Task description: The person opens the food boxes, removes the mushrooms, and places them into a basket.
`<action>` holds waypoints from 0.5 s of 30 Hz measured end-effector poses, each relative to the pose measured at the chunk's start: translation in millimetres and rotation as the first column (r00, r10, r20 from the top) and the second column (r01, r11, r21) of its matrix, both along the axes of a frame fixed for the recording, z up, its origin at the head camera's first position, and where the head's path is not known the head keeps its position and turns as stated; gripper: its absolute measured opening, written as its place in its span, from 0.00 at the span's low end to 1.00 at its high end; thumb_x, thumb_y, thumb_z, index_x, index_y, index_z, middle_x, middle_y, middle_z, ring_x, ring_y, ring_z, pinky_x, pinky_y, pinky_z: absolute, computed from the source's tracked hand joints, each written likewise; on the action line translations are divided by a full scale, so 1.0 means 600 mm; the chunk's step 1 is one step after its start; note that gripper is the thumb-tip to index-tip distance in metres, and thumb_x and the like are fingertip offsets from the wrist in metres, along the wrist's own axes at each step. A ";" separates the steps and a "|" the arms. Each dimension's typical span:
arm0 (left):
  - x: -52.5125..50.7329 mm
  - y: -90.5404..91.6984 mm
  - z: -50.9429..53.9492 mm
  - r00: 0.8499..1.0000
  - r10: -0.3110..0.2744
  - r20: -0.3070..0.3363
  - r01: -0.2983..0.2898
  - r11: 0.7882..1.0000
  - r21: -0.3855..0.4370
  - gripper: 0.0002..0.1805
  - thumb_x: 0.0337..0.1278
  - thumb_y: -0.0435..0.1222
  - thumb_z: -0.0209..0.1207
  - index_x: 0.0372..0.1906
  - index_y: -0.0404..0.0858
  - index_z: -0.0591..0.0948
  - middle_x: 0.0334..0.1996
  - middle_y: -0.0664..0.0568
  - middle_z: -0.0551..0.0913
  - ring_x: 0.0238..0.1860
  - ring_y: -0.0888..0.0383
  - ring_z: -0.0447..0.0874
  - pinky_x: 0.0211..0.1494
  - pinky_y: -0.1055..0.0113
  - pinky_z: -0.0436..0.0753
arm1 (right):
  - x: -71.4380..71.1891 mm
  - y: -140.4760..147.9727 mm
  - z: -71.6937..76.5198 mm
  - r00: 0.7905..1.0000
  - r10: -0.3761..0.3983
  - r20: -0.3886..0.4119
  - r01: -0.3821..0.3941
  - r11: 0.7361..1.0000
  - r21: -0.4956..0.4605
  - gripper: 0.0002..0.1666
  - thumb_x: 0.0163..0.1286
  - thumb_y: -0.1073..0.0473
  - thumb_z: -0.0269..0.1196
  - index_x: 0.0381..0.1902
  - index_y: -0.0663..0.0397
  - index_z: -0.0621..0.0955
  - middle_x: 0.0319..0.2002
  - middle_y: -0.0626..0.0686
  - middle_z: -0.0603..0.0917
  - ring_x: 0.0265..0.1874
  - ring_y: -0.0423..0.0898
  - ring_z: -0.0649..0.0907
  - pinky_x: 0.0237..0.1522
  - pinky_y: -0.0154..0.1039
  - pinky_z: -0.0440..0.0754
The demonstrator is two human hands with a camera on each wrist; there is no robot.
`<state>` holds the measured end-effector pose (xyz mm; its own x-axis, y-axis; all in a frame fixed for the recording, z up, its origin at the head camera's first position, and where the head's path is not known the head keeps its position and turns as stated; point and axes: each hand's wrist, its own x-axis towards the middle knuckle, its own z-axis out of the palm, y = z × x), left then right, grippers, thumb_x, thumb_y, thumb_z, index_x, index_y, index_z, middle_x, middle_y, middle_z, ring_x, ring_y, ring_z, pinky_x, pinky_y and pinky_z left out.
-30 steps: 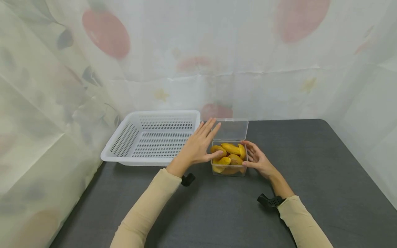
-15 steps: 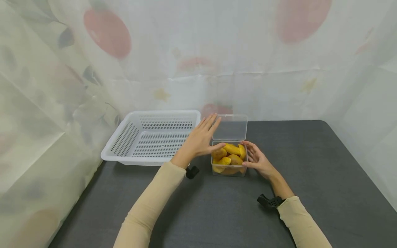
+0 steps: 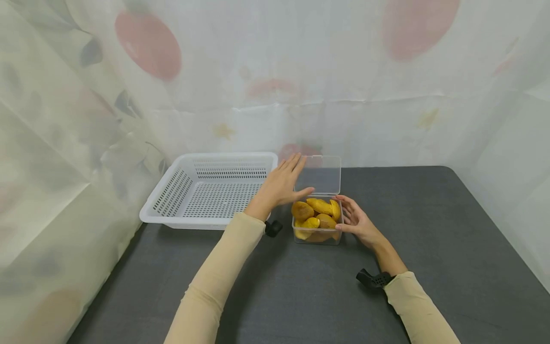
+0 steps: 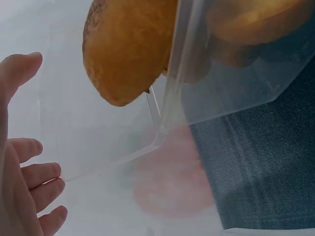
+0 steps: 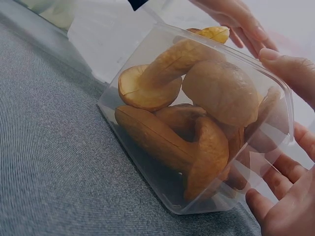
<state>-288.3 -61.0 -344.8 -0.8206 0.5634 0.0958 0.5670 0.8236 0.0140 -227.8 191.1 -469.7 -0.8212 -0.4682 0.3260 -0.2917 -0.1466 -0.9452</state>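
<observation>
- The left hand (image 3: pixel 281 185), fingers straight, is at the left edge of the raised clear lid (image 3: pixel 324 177); contact is hard to tell.
- The right hand (image 3: pixel 358 223) holds the right side of the clear box (image 3: pixel 315 230).
- Yellow-brown mushrooms (image 3: pixel 319 206) fill the box.
- A white slotted basket (image 3: pixel 219 200) sits left of it on the dark grey table (image 3: pixel 434 239).
- A pale printed curtain (image 3: pixel 292 57) hangs behind.

Place: a curtained-off booth for recording; whether in a home, lab or office, cannot tell.
Back curtain (image 3: pixel 343 71): pale, printed with red fruit and yellow stars, hanging just behind the table (image 3: pixel 451 248).
Left curtain (image 3: pixel 51 200): creased, leaf-printed, close along the table's side.
Right curtain (image 3: pixel 524 162): whitish, closing that side.
Table top: dark grey, cloth-like.
Wrist mounts (image 3: pixel 375 278): black recording gear, one per arm.
</observation>
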 end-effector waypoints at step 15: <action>0.019 -0.012 0.005 0.998 -0.044 -0.041 0.046 0.998 0.038 0.45 0.67 0.58 0.48 0.78 0.40 0.45 0.79 0.45 0.45 0.80 0.50 0.44 0.82 0.55 0.55 | 0.003 -0.004 0.003 1.000 -0.018 0.026 0.018 1.000 0.009 0.48 0.65 0.66 0.63 0.75 0.62 0.50 0.73 0.46 0.58 0.67 0.23 0.63 0.64 0.15 0.65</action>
